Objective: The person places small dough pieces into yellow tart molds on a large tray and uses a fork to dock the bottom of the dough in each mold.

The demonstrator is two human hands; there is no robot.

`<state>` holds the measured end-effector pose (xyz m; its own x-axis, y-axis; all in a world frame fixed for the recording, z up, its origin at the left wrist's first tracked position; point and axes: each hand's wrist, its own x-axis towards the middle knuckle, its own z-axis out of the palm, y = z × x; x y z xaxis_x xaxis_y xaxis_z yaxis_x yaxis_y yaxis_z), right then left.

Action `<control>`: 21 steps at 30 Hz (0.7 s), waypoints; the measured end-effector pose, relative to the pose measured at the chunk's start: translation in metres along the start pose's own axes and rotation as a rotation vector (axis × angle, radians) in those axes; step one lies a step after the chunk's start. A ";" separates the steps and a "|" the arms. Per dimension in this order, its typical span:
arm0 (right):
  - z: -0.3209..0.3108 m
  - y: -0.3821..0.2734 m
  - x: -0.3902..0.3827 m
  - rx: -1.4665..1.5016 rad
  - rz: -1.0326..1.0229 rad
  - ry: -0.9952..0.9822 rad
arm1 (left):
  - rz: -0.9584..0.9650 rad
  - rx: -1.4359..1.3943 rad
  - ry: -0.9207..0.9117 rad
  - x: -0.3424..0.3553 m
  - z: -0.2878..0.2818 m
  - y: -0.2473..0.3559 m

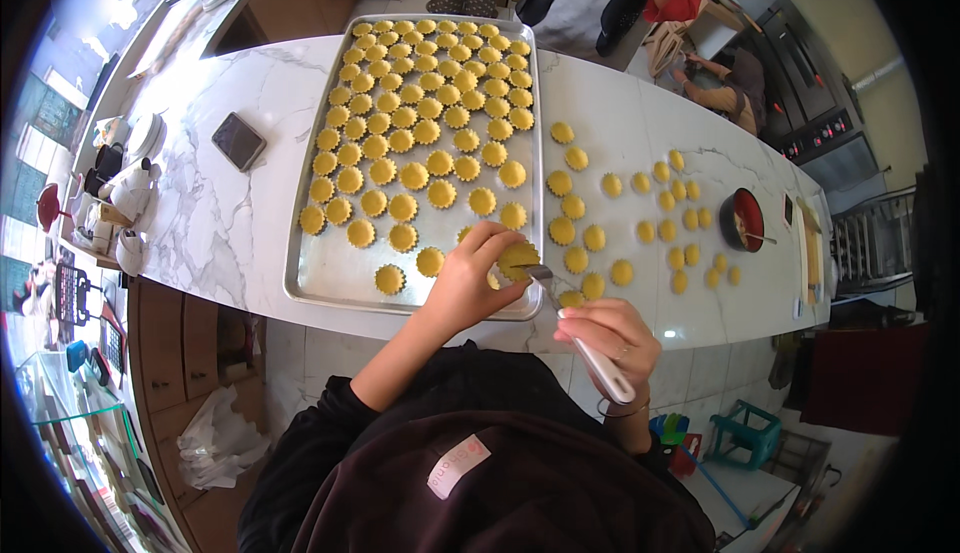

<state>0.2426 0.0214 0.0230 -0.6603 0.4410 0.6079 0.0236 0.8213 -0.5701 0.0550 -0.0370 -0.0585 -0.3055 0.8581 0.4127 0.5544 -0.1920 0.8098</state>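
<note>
My left hand (470,278) is closed on a yellow tart shell (517,256) with a fluted rim, held up over the near right edge of the metal baking tray (300,278). My right hand (618,341) grips a fork (604,373) by its white handle. The fork's metal end meets the tart shell's near side; whether the tines pierce the dough I cannot tell. Rows of similar tart shells (441,193) fill most of the tray. Right of it, several round yellow dough pieces (593,238) lie on the marble table (660,303).
A dark bowl (742,221), red inside, holds a spoon at the table's right end. A phone (239,141) lies left of the tray. Cups and plates (130,193) crowd the left end. Other people (610,3) stand and sit beyond the far edge, near an oven (810,93).
</note>
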 end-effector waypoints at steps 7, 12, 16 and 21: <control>-0.038 0.008 0.001 -0.039 0.065 0.225 | -0.002 0.123 0.048 -0.005 0.015 -0.026; -0.044 0.031 -0.005 -0.024 0.064 0.158 | -0.107 0.274 -0.029 -0.011 0.042 -0.054; -0.041 0.035 -0.005 0.027 0.080 0.115 | -0.135 0.348 -0.082 -0.017 0.050 -0.066; -0.038 0.040 -0.014 0.043 0.109 0.108 | -0.110 0.298 0.099 -0.028 0.028 -0.050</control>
<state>0.2813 0.0620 0.0128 -0.5714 0.5644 0.5958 0.0568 0.7514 -0.6574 0.0576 -0.0377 -0.1219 -0.4420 0.8126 0.3799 0.7114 0.0596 0.7002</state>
